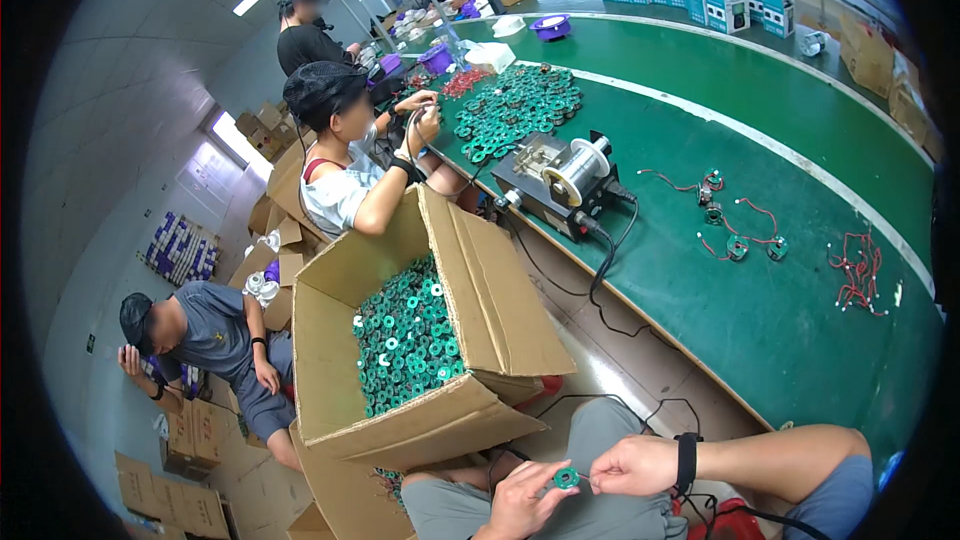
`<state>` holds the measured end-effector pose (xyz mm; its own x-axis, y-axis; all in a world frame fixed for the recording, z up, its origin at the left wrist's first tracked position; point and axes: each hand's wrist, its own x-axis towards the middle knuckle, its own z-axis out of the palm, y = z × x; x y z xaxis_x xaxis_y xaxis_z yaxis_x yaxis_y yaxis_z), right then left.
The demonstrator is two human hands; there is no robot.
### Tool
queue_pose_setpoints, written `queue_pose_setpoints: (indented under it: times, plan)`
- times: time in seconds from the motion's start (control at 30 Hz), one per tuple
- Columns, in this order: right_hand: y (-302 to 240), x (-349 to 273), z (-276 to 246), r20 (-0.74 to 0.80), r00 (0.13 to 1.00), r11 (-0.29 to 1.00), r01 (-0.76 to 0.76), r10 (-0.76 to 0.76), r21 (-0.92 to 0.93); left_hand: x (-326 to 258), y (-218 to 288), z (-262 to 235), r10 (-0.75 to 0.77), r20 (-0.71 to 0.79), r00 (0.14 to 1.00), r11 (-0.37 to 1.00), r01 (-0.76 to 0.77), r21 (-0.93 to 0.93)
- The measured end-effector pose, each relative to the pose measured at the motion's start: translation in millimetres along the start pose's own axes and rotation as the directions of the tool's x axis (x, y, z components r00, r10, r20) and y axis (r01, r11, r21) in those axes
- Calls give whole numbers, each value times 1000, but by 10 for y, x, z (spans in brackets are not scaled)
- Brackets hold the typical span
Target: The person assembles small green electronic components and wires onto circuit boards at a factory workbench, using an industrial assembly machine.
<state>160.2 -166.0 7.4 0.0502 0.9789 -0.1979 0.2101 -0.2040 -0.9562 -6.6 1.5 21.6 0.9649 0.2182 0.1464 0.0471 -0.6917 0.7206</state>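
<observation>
Over my lap, my left hand (526,502) pinches a small round green circuit board (566,478) by its edge, between thumb and fingers. Close on its right side, my right hand (636,464) is closed, fingertips pointing toward the board. Whatever those fingers grip is too small or hidden to make out. A black band (686,462) circles my right wrist. To the front left of my hands stands an open cardboard box (490,290), holding a heap of similar green boards (405,340).
On the green table (700,310) sits a solder feeder (560,180) with a wire spool; its black cables hang over the edge. Boards with red wires (738,245), a red wire bundle (858,270) and a board pile (520,105) lie there. A co-worker (345,160) sits beyond the box.
</observation>
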Motion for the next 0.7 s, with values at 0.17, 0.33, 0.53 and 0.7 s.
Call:
queue_pose_setpoints:
  times: [0.17,0.33,0.53,0.7]
  plan:
    - [30,2,-5,20,1000,1000,-6,5,30,11,27,-9,-12,-11,1000,1000,12,-10]
    - [60,11,-7,-33,999,1000,24,-23,19,2,20,-10,7,-24,1000,1000,-7,-15]
    - [84,-6,78,67,995,995,81,-78,-49,-34,13,48,49,30,998,999,-49,-2]
    - [1,8,26,-86,996,997,-11,5,-74,-38,37,56,61,43,997,998,-62,27]
